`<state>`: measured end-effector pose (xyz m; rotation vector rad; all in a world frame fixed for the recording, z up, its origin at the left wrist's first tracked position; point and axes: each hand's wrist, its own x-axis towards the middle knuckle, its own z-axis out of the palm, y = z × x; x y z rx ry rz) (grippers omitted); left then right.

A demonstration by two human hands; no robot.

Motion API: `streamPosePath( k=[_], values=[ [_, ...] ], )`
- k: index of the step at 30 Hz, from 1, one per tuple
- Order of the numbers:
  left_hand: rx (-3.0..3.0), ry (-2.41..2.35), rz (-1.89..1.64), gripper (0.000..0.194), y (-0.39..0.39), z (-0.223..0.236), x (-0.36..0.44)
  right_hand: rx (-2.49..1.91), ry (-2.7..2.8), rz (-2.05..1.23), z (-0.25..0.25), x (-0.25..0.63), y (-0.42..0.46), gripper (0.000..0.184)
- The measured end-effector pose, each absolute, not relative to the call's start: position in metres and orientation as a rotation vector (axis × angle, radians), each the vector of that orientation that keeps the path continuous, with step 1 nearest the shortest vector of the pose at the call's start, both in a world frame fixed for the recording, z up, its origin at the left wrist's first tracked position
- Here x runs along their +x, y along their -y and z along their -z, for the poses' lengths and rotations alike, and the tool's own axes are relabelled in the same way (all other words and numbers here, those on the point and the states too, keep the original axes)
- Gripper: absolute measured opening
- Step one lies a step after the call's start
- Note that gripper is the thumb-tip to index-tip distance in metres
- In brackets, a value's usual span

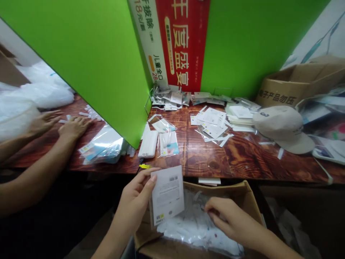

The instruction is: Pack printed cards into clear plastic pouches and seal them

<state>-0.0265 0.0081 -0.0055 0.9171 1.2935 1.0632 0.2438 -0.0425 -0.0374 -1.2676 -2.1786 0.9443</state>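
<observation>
My left hand [137, 196] grips a white printed card [168, 194] by its left edge, thumb in front and fingers behind. A barcode and lines of small print show on the card, and it seems to be in a clear sleeve. To its right, my right hand [223, 216] hangs over an open cardboard box [242, 192], fingers curled together. A small pale strip shows by its fingertips, but whether they hold it I cannot make out. Inside the box lie clear plastic packets [199, 233] with white contents.
On the wooden table [199, 158] are a white power bank [148, 144], bagged cards [169, 143], a pile of white cards [212, 120] and a beige cap [280, 126]. Green partitions [94, 64] stand behind. Another person's hands [72, 127] rest at left.
</observation>
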Motion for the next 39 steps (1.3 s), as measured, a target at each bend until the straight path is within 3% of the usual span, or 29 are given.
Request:
streamPosePath(
  k=[4, 8, 11, 15, 23, 31, 39],
  values=[
    [0.835, -1.202, -0.979, 0.053, -0.001, 0.002, -0.014, -1.314, 2.100, -1.158, 0.033, 0.244, 0.041, 0.021],
    [0.799, -1.141, -0.914, 0.045, 0.006, 0.001, -0.001, -1.326, 1.637, -1.331, 0.025, 0.243, 0.025, 0.019],
    [0.800, -1.091, -0.855, 0.046, 0.012, 0.000, 0.007, -1.193, 1.377, -1.468, 0.019, 0.235, 0.015, 0.031],
    [0.774, -1.062, -0.809, 0.049, 0.017, -0.003, 0.011, -1.091, 1.238, -1.609, 0.012, 0.227, 0.006, 0.023],
    [0.589, -1.102, -0.887, 0.034, 0.019, -0.007, 0.011, -0.906, 1.090, -1.707, 0.012, 0.236, 0.006, 0.007],
    [0.557, -1.122, -0.853, 0.019, 0.024, -0.018, 0.014, -0.857, 1.245, -1.674, 0.013, 0.246, 0.009, 0.024],
    [0.712, -1.172, -0.871, 0.024, 0.028, -0.013, 0.013, -0.883, 1.030, -1.798, 0.013, 0.246, 0.016, 0.023]
  ],
)
